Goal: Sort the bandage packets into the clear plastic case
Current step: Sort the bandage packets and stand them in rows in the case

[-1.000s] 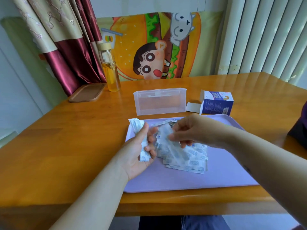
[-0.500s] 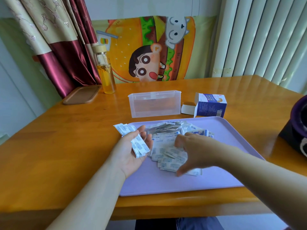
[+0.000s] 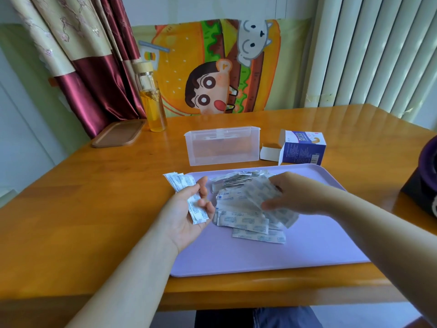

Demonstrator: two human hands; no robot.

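A loose pile of white bandage packets point(image 3: 241, 220) lies on the lilac tray point(image 3: 307, 245). My left hand point(image 3: 189, 214), palm up over the tray's left edge, holds a stack of bandage packets point(image 3: 183, 183) that fans out past the fingers. My right hand point(image 3: 298, 195) hovers over the pile and pinches a blurred packet point(image 3: 269, 197), lifted off the heap. The clear plastic case point(image 3: 222, 145) stands open-topped on the table just behind the tray; I cannot tell what is inside.
A blue and white carton point(image 3: 302, 150) with an open flap lies right of the case. A glass bottle of yellow liquid point(image 3: 151, 100) and a brown wooden tray point(image 3: 118, 133) sit at the back left. A dark purple object point(image 3: 423, 181) is at the right edge.
My right hand went down onto the pile and has now come up with a packet pinched in it. My left hand kept its stack and barely shifted.
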